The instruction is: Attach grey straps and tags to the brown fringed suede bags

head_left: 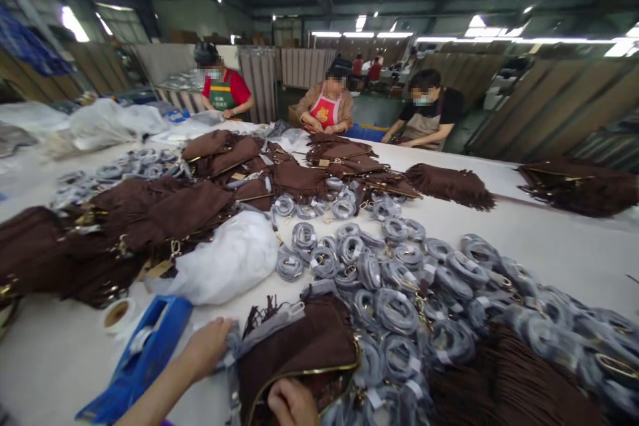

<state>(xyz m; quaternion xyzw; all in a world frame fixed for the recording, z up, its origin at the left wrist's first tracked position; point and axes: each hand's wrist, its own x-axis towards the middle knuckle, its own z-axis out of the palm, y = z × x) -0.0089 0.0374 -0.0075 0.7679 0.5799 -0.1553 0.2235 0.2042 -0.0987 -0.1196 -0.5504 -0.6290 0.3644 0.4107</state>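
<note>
Brown bag | left hand holds 9 o'clock edge | right hand 6 o'clock, grip unclear | tassels may snag zip

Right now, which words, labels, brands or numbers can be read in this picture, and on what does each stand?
No text here can be read.
Red apron: yellow print, too blurred.
Paper tag on the bag pile: too small.
White labels on the grey coiled straps: blurred.
Brown bag nearest the camera: no lettering shows.
</note>
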